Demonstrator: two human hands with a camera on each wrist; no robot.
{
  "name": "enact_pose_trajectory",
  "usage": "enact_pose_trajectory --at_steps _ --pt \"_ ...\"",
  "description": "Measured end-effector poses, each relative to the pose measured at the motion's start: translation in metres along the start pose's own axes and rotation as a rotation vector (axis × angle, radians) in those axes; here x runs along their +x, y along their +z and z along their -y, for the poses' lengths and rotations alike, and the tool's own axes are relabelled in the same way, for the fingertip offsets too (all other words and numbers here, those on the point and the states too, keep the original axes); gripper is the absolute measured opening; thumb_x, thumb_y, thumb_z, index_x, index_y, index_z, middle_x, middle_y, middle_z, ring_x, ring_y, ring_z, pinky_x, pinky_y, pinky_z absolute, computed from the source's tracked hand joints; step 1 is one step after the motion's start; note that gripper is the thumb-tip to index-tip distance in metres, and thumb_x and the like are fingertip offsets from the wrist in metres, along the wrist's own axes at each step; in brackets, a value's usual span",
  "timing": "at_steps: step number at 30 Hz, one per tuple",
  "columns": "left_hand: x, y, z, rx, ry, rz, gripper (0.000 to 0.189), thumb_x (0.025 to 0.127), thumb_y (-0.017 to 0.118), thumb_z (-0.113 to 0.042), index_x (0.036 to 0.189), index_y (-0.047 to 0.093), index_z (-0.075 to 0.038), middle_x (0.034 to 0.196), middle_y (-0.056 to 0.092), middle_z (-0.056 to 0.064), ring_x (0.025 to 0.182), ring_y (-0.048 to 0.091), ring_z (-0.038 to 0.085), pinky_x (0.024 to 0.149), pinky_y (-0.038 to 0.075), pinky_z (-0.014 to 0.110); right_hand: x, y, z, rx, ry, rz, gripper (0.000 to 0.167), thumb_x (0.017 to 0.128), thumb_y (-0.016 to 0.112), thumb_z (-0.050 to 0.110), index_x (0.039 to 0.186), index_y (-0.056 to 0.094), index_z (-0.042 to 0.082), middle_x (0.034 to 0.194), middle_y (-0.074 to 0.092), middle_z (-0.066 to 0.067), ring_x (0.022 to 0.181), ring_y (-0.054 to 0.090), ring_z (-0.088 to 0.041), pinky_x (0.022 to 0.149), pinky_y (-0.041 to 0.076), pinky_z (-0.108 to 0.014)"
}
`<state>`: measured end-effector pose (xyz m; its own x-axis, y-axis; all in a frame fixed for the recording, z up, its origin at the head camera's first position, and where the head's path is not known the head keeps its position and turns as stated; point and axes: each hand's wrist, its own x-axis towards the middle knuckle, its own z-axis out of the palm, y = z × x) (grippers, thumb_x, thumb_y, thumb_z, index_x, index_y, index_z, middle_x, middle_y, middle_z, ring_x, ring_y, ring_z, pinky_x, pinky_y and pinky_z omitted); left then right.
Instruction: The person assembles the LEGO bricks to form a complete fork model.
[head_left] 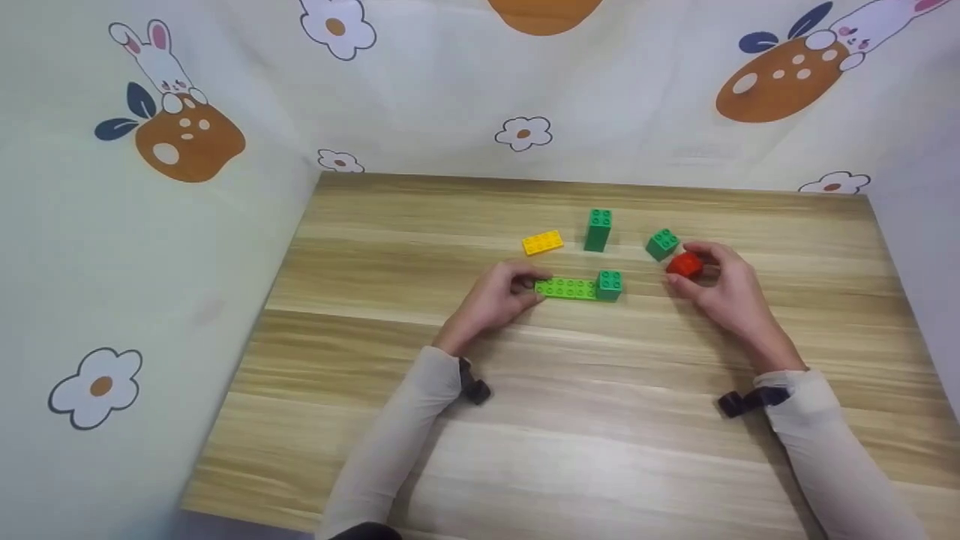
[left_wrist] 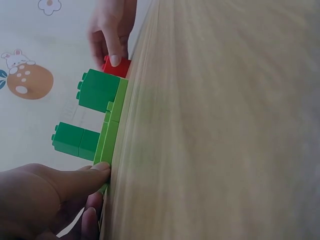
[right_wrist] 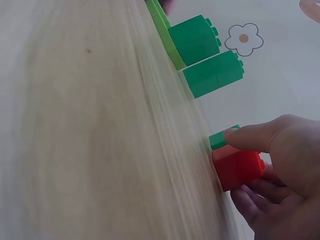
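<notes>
The patterned cloth wall [head_left: 427, 90] rises past the table at 12 o'clock and along 9 o'clock, printed with rabbits, brown fruit and flowers. Below it you have the wood-grain table [head_left: 585, 450] under your work. Your two pale sleeves [head_left: 405, 435] come in from 7 and 5 o'clock, each with a dark gadget [head_left: 474, 382] at the wrist.

Take the light green strip as the middle of the dial from here on. Your left hand [head_left: 499, 296] is at 9 o'clock, thumb and fingers pinching the near end of that strip. Your right hand [head_left: 724, 289] is at 3 o'clock, grasping the red brick between thumb and fingers.

The light green strip [head_left: 566, 288] lies flat on the table, its length running from 9 to 3 o'clock. The green tower [head_left: 598, 232], two bricks stacked, stands upright at 1 o'clock. A dark green brick [head_left: 609, 286] sits on the strip's 3 o'clock end. The yellow piece [head_left: 542, 242] lies flat at 11 o'clock. The red brick [head_left: 684, 265] is tilted, between 2 and 3 o'clock, just beside the loose green brick [head_left: 662, 244] at 2 o'clock; you cannot tell whether they touch.
</notes>
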<state>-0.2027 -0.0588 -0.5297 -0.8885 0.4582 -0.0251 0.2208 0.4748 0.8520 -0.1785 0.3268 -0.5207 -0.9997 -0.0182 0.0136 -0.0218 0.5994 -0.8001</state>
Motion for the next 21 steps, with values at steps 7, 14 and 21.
enact_pose_trajectory --at_steps 7,14,21 --pt "0.0 0.0 0.0 -0.008 -0.003 -0.006 0.034 0.096 0.081 -0.005 0.129 0.079 -0.013 0.127 0.076 0.007 0.107 0.07 0.018 0.095 0.063 0.03 0.0 -0.001 -0.001 0.016 -0.015 0.0 0.066 0.095 0.086 0.02 0.149 0.055 -0.003 0.137 0.066 -0.026 0.119 0.068 -0.033 0.09 0.051 -0.002" --pt "0.001 0.001 0.0 0.003 -0.008 -0.009 0.034 0.095 0.081 -0.006 0.128 0.079 -0.013 0.127 0.077 0.006 0.107 0.07 0.017 0.097 0.062 0.03 -0.002 -0.003 0.0 0.006 0.008 0.008 0.057 0.096 0.086 0.025 0.138 0.06 -0.003 0.131 0.07 -0.026 0.114 0.072 -0.03 0.086 0.052 -0.002" --pt "0.001 0.001 0.0 0.016 0.005 -0.012 0.034 0.096 0.081 -0.005 0.129 0.079 -0.013 0.126 0.077 0.007 0.107 0.071 0.017 0.097 0.062 0.03 -0.004 0.005 0.013 0.036 -0.02 -0.006 0.05 0.096 0.086 0.027 0.135 0.067 0.003 0.127 0.075 -0.018 0.107 0.073 -0.017 0.088 0.056 -0.007"
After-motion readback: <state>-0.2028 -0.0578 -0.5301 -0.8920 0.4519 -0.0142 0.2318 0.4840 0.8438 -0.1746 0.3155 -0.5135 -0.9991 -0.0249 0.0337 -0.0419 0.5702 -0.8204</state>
